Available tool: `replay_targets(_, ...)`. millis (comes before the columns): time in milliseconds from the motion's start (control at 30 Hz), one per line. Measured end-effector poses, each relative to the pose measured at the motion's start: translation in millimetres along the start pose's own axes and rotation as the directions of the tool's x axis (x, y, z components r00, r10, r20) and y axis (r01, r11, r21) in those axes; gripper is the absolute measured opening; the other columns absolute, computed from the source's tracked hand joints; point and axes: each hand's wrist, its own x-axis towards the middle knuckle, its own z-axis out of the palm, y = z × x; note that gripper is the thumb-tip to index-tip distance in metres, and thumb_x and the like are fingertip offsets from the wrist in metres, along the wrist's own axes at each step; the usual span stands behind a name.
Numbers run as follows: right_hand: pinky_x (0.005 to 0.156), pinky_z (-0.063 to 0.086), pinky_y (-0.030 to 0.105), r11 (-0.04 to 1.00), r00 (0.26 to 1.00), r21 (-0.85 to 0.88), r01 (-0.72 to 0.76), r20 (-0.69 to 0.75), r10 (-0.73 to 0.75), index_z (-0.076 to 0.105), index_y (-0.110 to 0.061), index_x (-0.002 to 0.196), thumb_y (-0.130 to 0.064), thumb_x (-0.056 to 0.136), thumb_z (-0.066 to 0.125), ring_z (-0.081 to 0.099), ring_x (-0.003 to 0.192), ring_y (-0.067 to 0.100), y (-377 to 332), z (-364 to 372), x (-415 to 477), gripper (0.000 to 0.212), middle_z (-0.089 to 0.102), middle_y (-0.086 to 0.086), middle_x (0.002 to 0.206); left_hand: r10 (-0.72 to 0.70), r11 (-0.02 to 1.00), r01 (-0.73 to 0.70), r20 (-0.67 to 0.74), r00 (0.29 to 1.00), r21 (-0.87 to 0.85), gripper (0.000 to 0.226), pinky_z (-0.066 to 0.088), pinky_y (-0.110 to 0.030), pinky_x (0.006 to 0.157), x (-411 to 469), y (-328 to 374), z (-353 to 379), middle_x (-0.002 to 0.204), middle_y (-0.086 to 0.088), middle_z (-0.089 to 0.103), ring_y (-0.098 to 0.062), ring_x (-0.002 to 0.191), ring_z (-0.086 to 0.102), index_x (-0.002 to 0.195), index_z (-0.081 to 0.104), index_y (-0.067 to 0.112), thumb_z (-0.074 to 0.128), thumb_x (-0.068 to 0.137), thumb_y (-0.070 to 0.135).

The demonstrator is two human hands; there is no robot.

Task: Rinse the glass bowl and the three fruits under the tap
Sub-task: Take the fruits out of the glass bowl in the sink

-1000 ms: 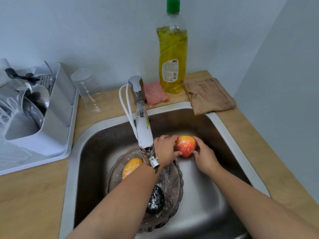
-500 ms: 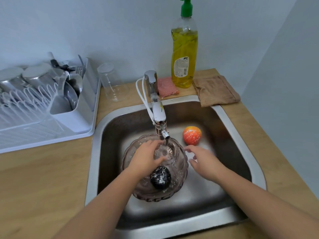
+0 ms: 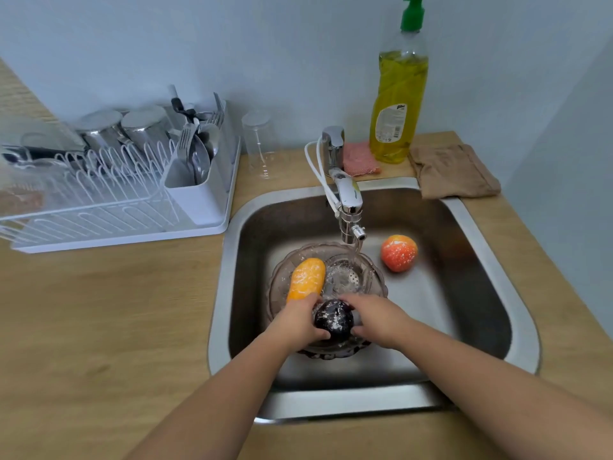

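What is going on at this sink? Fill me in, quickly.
A person is rinsing fruit by hand. The left hand and the right hand together grip the dark fruit at the near side of the glass bowl, which stands in the sink under the tap. Water appears to be running into the bowl. The orange fruit lies inside the bowl on its left side. The red fruit sits on the sink floor, right of the bowl and apart from it.

Left hand [image 3: 293, 323]: bare; forearm behind it bare as far as it shows
Right hand [image 3: 379, 322]: bare; forearm uncovered too
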Motion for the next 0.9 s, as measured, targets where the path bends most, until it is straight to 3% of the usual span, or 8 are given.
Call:
replay_targets(100,0.102,0.043,0.038,0.999,1.000,0.031,0.008,-0.026,-0.007,0.036,-0.028,0.143,-0.020,0.080,0.067,0.049,0.126,0.024,0.7,2.7,2.5,0.071,0.050,0.002,0.141,0.004,1.000,-0.004,-0.007,1.000,-0.022,0.063,0.045,-0.025,0.074,2.7,-0.2,-1.7,0.082,0.000,0.060,-0.015,0.081,0.057,0.129,0.052,0.022,0.081,0.073,0.023)
replay_targets(267,0.101,0.039,0.028,0.981,0.990,0.187,0.056,-0.136,-0.031,0.038,-0.026,0.143,-0.015,0.081,0.068,0.051,0.121,0.022,7.2,-4.6,-5.5,0.070,0.049,0.002,0.138,0.063,0.995,-0.065,-0.029,0.998,-0.070,0.061,0.045,-0.023,0.070,5.5,7.3,-13.2,0.076,0.001,0.062,-0.013,0.074,0.058,0.127,0.054,0.025,0.082,0.072,0.019)
replay_targets(400,0.088,0.040,0.020,0.928,0.960,0.372,0.018,-0.266,0.088,0.041,-0.027,0.140,-0.011,0.081,0.070,0.058,0.094,0.016,24.1,-23.4,-18.1,0.068,0.052,0.001,0.119,0.178,0.980,-0.183,-0.061,0.982,-0.081,0.061,0.050,-0.024,0.072,20.4,38.2,-30.2,0.083,0.000,0.061,-0.011,0.073,0.060,0.127,0.057,0.025,0.081,0.073,0.014)
replay_targets(500,0.083,0.047,0.023,0.885,0.925,0.465,-0.015,-0.330,0.189,0.043,-0.026,0.138,-0.005,0.081,0.069,0.060,0.085,0.014,38.9,-36.1,-31.2,0.066,0.051,-0.001,0.119,0.272,0.960,-0.275,-0.058,0.960,-0.058,0.060,0.046,-0.013,0.068,34.6,69.8,-32.3,0.095,0.001,0.057,-0.008,0.070,0.058,0.127,0.057,0.023,0.080,0.073,0.010)
replay_targets(600,0.080,0.046,0.020,0.860,0.894,0.508,-0.060,-0.355,0.272,0.044,-0.025,0.138,-0.002,0.081,0.068,0.060,0.083,0.012,54.9,-41.7,-41.1,0.066,0.050,-0.001,0.116,0.316,0.945,-0.316,-0.022,0.949,-0.082,0.061,0.047,-0.021,0.074,50.7,91.9,-21.6,0.106,-0.001,0.056,-0.013,0.076,0.058,0.129,0.057,0.021,0.078,0.073,0.007)
replay_targets(733,0.080,0.046,0.021,0.822,0.860,0.553,-0.137,-0.345,0.375,0.046,-0.025,0.136,0.000,0.080,0.067,0.060,0.078,0.010,76.3,-41.2,-43.6,0.065,0.050,0.000,0.117,0.361,0.931,-0.361,-0.003,0.933,-0.053,0.065,0.041,-0.017,0.076,72.2,111.2,-4.9,0.120,-0.005,0.056,-0.013,0.081,0.055,0.133,0.056,0.020,0.077,0.073,0.006)
replay_targets(800,0.082,0.046,0.022,0.801,0.850,0.568,-0.191,-0.312,0.424,0.047,-0.023,0.136,0.001,0.079,0.067,0.059,0.078,0.012,83.7,-37.6,-41.4,0.065,0.051,0.001,0.117,0.379,0.925,-0.379,0.007,0.925,-0.003,0.065,0.045,-0.022,0.080,81.8,115.6,4.1,0.122,-0.005,0.060,-0.018,0.086,0.060,0.132,0.056,0.022,0.077,0.072,0.009)
replay_targets(900,0.093,0.046,0.029,0.782,0.843,0.564,-0.264,-0.260,0.472,0.047,-0.021,0.133,0.001,0.076,0.066,0.058,0.097,0.019,91.0,-33.1,-34.9,0.064,0.053,0.007,0.120,0.360,0.928,-0.362,0.044,0.932,0.087,0.066,0.046,-0.031,0.094,93.1,114.9,15.5,0.126,-0.002,0.062,-0.021,0.106,0.060,0.133,0.055,0.026,0.079,0.072,0.019)
